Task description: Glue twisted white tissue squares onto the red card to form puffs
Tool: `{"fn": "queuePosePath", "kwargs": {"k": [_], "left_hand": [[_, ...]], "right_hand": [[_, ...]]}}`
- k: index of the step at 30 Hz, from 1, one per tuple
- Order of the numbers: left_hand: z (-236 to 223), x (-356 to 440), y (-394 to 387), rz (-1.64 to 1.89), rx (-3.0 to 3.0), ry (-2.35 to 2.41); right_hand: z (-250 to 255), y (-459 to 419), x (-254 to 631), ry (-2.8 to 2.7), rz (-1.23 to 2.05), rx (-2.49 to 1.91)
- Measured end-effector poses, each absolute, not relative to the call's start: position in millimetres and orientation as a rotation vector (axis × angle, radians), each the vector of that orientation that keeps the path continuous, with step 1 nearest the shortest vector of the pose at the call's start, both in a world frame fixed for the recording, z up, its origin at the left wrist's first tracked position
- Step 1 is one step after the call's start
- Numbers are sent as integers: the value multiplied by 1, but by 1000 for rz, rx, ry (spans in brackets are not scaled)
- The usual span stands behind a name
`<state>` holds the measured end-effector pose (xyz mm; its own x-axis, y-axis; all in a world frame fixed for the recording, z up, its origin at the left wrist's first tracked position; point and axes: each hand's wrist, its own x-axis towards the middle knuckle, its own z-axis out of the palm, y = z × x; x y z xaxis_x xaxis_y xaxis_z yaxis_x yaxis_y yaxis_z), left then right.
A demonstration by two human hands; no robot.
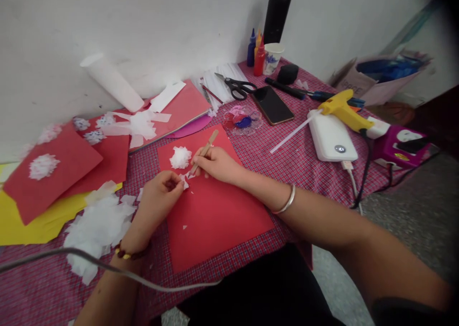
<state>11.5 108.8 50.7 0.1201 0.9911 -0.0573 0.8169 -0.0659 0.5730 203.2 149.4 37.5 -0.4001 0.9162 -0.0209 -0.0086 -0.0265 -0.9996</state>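
A red sheet of paper (pixel 218 211) lies in front of me, with a fluffy white paper pompom (pixel 180 157) on its upper left. My right hand (pixel 217 164) grips a thin wooden stick (pixel 209 143), its lower end pointing down at small white paper pieces. Pinched in my left hand (pixel 164 194) is a white paper piece (pixel 184 180), close to the stick's tip. Both hands are over the red sheet, just below the pompom. A few tiny white scraps (pixel 185 227) lie on the sheet.
A heap of white paper pieces (pixel 100 225) lies left of my left forearm. Red cards with pompoms (pixel 43 166) are farther left. Scissors (pixel 236 85), a phone (pixel 272 105), a white power bank (pixel 332 137) and a yellow glue gun (pixel 346 111) lie right. A grey cable (pixel 118 271) crosses the foreground.
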Motion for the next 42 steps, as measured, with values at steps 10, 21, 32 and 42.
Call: {"fn": "queuePosePath", "kwargs": {"k": [10, 21, 32, 42], "left_hand": [[51, 14, 109, 572, 1817, 1694], [48, 13, 110, 579, 1833, 1680], [85, -51, 111, 691, 1722, 1921], [91, -99, 108, 216, 1971, 1762]], "right_hand": [[37, 143, 200, -1765, 1304, -1064], [35, 146, 196, -1772, 1335, -1057], [37, 147, 203, -1212, 1584, -1056], [40, 136, 202, -1360, 1566, -992]]}}
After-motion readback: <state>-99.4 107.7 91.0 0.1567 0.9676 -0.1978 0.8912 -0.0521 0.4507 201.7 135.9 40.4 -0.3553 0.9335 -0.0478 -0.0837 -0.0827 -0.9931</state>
